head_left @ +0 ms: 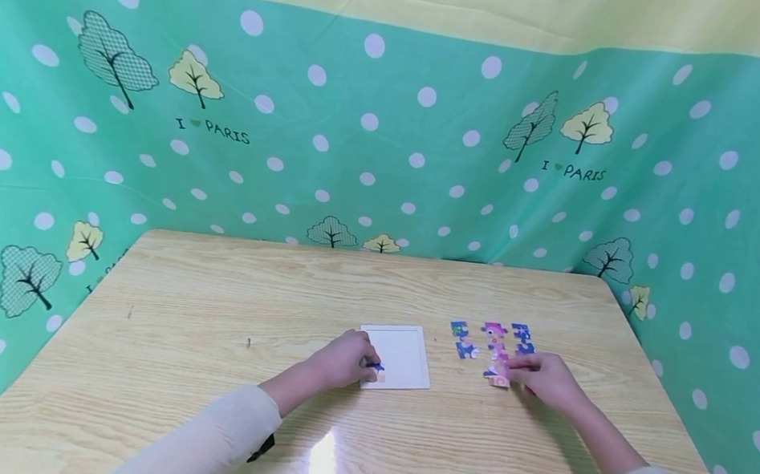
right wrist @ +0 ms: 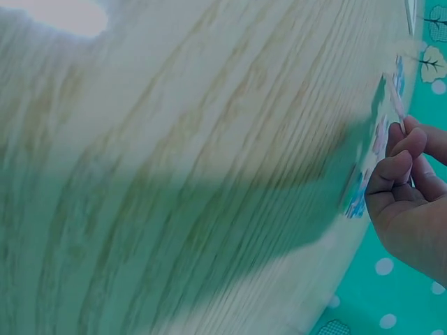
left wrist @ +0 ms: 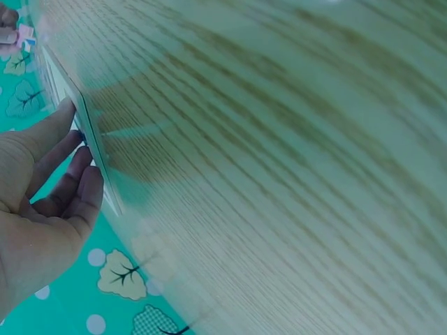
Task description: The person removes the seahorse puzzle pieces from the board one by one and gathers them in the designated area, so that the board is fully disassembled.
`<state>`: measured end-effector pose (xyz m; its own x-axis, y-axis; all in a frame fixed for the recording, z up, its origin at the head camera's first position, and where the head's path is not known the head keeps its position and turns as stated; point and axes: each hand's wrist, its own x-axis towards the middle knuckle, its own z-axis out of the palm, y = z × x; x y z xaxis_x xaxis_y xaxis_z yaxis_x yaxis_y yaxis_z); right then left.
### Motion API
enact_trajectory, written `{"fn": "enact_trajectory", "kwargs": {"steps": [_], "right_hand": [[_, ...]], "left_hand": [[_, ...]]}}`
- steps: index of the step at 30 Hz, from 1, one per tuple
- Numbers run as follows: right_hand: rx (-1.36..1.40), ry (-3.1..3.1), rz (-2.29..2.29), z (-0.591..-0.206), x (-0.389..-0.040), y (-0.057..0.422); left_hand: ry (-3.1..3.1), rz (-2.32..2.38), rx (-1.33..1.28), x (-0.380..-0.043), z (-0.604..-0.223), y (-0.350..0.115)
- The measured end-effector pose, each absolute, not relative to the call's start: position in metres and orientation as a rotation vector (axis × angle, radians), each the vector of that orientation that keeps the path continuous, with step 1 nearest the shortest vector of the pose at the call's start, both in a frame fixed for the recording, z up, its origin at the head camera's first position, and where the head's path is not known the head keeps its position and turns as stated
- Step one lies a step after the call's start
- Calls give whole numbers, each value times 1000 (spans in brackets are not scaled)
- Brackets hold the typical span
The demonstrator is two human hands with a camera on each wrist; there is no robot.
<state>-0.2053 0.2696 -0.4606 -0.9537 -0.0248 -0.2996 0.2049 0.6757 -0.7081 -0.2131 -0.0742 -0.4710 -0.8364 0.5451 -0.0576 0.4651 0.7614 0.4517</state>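
Observation:
My left hand (head_left: 350,360) is at the near left corner of a white square puzzle tray (head_left: 403,354). Its curled fingers and thumb pinch a small blue-and-beige puzzle piece (head_left: 380,375) in that corner; fingertips partly cover it. In the left wrist view, the tray (left wrist: 85,115) appears edge-on beside the fingertips. To the right, my right hand (head_left: 545,378) pinches a pinkish puzzle piece (right wrist: 396,103) between thumb and fingers, tilted off the table in the right wrist view. Below and around these fingers lie pink and blue puzzle pieces (head_left: 494,331), some hidden by the hand.
Blue puzzle pieces (head_left: 466,350) lie between the tray and the pink column, and more blue pieces (head_left: 521,332) lie beyond the right hand. The wooden table (head_left: 186,372) meets a green dotted curtain (head_left: 394,134) at its back and sides.

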Motion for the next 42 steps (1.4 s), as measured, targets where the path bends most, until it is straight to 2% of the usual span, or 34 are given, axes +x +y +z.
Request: {"fn": "enact_trajectory", "kwargs": {"steps": [42], "right_hand": [[-32,2903,-861,-476,-201,266]], "left_hand": [[2763,663,808,-213,-471,-75]]}}
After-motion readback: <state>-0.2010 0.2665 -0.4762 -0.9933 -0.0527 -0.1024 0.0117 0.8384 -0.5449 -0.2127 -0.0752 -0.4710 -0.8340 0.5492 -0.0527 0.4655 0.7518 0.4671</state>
